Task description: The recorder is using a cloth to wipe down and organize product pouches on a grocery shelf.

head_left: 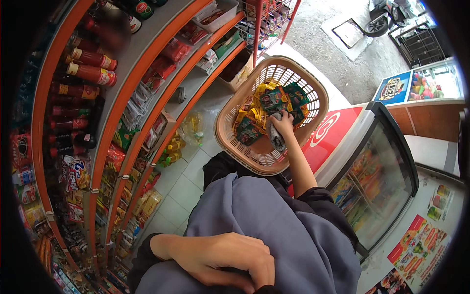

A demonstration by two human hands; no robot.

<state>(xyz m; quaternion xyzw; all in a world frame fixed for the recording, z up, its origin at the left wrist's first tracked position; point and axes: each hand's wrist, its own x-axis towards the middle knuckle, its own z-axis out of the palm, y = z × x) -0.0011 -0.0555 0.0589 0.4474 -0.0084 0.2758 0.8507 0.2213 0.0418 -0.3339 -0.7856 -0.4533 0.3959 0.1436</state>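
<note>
My right hand reaches into a tan plastic basket and grips a rolled grey cloth near its right side. Green sachet packets lie beyond the hand, and yellow packets lie among them, with more packets at the basket's left. My left hand rests in front of my body against the grey fabric I wear. Its fingers are curled, the fingertips are partly hidden, and no held thing shows.
Orange-edged shelves with sauce bottles and packets curve along the left. Oil pouches stand on the tiled floor. A glass-topped ice cream freezer is at the right. A red wire rack and a motorcycle are beyond.
</note>
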